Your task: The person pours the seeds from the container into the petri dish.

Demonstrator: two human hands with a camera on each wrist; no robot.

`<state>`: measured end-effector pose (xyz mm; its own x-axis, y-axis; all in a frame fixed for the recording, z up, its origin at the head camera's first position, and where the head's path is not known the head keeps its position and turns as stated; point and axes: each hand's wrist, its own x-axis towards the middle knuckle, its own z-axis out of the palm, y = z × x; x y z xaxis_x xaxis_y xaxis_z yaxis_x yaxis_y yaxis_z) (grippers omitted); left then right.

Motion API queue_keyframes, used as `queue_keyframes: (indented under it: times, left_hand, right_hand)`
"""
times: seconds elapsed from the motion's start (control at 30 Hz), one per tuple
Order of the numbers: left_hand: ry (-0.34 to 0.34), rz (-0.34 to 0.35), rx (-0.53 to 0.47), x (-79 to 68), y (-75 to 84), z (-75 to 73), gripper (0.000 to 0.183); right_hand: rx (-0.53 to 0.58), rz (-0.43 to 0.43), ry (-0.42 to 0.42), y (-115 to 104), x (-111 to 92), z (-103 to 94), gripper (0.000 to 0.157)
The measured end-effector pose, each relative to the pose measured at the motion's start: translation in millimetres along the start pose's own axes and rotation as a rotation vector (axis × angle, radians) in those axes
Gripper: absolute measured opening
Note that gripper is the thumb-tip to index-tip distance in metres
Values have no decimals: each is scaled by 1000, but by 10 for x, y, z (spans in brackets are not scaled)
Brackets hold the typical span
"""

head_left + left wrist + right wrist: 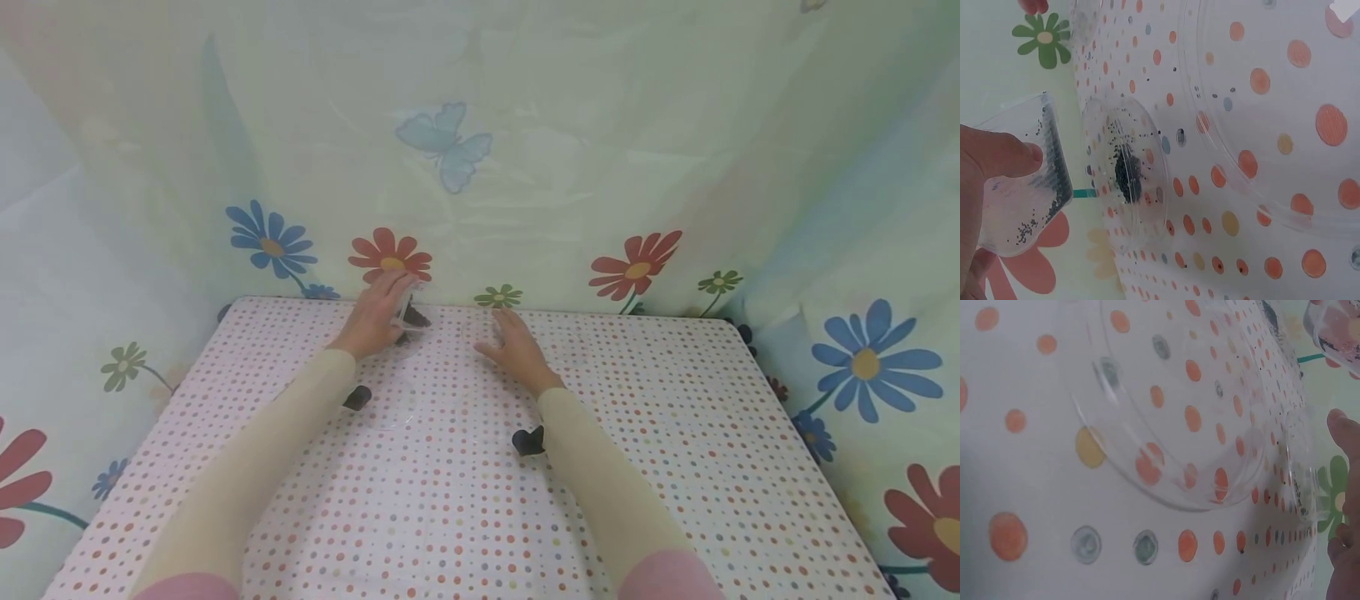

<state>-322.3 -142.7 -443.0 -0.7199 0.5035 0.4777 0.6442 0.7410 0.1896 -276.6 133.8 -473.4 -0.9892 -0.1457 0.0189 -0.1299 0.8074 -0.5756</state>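
Observation:
My left hand [369, 318] grips a clear plastic square-cornered container [1007, 219] near the table's far edge, thumb pressed on its wall. Small black grains lie along one side of that container, which is tilted. Beside it a clear round dish [1164, 162] holds a heap of black grains [1127, 178]. My right hand [517, 352] hovers over the far middle of the table, its fingers extended and holding nothing. Nearest to it is another clear container [1300, 469] with a few black grains in it.
A larger clear round dish [1179, 503] lies on the dotted tablecloth [450, 517], nearer to me. Stray black grains dot the cloth around the dishes. A flowered curtain [540, 192] hangs behind the table's far edge and along both sides.

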Motion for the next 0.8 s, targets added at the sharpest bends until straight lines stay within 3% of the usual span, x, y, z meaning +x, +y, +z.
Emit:
queue_keyframes:
  times: [0.27,0.47,0.8]
  left_hand:
    - [17,18,-18,33,23,49,78]
    - [-10,-7,-12,60,83,41,81]
    - [-12,-4,-8,82,122,53,85]
  right_hand:
    - [-13,15,-29,73,-2,11,82]
    - [-26,38,-42,101,-18,3,83]
    - [-86,3,-28,163,-21,-21,83]
